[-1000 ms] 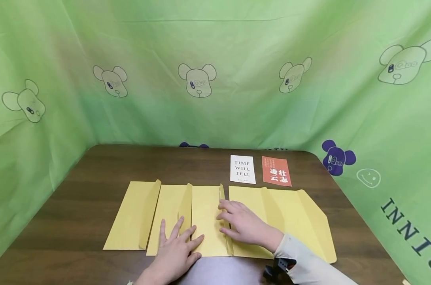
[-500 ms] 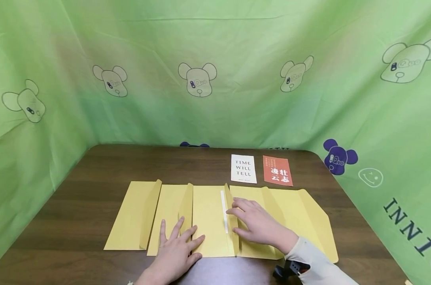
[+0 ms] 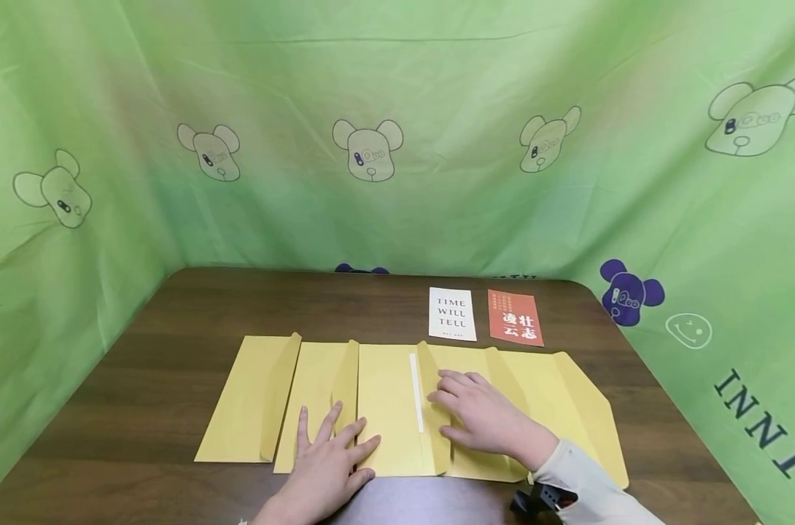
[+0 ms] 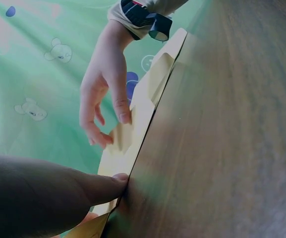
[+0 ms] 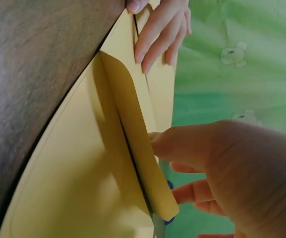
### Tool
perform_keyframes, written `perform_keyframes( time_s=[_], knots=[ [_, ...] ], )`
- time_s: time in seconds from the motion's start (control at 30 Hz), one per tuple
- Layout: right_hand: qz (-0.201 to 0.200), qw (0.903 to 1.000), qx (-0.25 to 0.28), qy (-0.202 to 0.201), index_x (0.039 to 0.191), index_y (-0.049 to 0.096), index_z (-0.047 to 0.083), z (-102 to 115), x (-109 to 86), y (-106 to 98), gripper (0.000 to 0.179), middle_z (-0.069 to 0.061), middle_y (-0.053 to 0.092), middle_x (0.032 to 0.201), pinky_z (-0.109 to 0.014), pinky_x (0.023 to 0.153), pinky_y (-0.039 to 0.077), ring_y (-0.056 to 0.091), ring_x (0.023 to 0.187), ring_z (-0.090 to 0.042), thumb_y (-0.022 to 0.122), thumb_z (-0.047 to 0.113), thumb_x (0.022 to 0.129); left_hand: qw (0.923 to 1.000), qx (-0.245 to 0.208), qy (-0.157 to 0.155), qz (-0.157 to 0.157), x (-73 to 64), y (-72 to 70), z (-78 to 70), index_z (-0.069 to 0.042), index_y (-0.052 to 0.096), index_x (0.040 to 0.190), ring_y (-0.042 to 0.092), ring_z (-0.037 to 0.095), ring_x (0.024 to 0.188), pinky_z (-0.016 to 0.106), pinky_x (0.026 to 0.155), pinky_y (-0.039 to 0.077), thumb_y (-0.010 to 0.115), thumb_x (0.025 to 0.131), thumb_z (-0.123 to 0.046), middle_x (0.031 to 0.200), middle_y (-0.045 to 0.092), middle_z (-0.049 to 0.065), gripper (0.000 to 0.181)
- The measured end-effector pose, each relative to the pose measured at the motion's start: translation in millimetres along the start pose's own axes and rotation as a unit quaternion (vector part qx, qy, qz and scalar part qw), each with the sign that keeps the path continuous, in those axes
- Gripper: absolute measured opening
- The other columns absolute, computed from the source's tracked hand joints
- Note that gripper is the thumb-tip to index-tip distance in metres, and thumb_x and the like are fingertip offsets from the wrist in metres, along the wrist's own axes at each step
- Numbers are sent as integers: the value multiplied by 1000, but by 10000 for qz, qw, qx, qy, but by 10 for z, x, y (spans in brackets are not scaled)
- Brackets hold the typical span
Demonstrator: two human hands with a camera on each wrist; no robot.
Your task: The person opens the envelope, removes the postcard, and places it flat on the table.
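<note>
A row of several yellow paper envelopes lies across the table in the head view. My left hand [image 3: 328, 467] rests with fingers spread over the second envelope [image 3: 308, 379] and the middle envelope [image 3: 384, 394]. The middle envelope's flap [image 3: 433, 401] is lifted, and a white strip [image 3: 417, 394] shows beside it. My right hand [image 3: 483, 415] is at that flap, fingers bent loosely and thumb apart from them. In the right wrist view the thumb [image 5: 182, 144] touches or nearly touches the raised flap [image 5: 138, 139]. In the left wrist view the left thumb [image 4: 110, 186] presses near the envelope's edge.
The leftmost envelope [image 3: 246, 401] has its flap partly raised. Two more overlap at the right, the outermost envelope [image 3: 588, 423] with its flap spread out. Behind them lie a white card [image 3: 452, 313] and a red card [image 3: 516, 318]. A green printed cloth [image 3: 371, 219] surrounds the brown table [image 3: 109, 415].
My right hand has moved right, and the middle envelope's flap has swung up and rightward, uncovering the white strip. The left hand stays in place. The view has shifted slightly.
</note>
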State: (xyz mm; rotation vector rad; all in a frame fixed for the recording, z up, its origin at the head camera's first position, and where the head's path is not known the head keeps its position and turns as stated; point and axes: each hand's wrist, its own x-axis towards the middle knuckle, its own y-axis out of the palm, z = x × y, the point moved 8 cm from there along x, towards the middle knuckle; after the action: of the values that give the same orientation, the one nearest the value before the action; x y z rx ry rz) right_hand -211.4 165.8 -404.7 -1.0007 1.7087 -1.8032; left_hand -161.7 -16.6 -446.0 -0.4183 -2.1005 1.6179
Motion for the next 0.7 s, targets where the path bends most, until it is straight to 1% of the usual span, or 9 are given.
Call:
perform_keyframes(
  time_s=[0.17, 0.3, 0.43, 0.57, 0.7],
  knots=[
    [224, 9997, 56, -53, 113, 67, 9, -20, -18, 59, 39, -11, 64, 117, -52, 93, 47, 56, 120, -34, 78, 30, 82, 10000, -62, -16, 33, 0, 19, 5, -30, 68, 130, 34, 40, 141, 77, 103, 11, 67, 90, -43, 138, 60, 3, 41],
    [431, 9986, 264, -120, 112, 67, 10, -36, -13, 126, 38, -12, 62, 120, -49, 92, 47, 58, 118, -33, 77, 32, 84, 10000, 51, 3, -5, 3, 16, 8, -31, 69, 129, 35, 40, 140, 76, 103, 12, 67, 90, -44, 137, 60, 2, 41],
    [541, 9975, 404, -186, 113, 66, 10, -51, -7, 190, 40, -6, 61, 112, -42, 86, 48, 60, 105, -24, 76, 35, 84, 9999, 123, 8, -22, 2, 14, 8, -31, 69, 128, 36, 40, 140, 76, 103, 13, 67, 90, -44, 137, 60, 1, 40],
    [506, 9969, 546, -255, 112, 66, 11, -70, -6, 213, 39, 2, 56, 102, -36, 78, 48, 59, 89, -14, 77, 35, 83, 10000, 76, -7, -44, 2, 10, 9, -31, 69, 128, 36, 40, 140, 76, 103, 12, 67, 90, -43, 137, 60, 1, 40],
    [519, 9966, 560, -317, 111, 65, 10, -85, 2, 235, 39, 2, 55, 101, -34, 72, 49, 58, 80, -11, 77, 35, 83, 10000, 65, -7, -67, 0, 6, 9, -31, 69, 129, 36, 40, 140, 76, 103, 12, 67, 90, -43, 137, 60, 2, 40]
  ],
)
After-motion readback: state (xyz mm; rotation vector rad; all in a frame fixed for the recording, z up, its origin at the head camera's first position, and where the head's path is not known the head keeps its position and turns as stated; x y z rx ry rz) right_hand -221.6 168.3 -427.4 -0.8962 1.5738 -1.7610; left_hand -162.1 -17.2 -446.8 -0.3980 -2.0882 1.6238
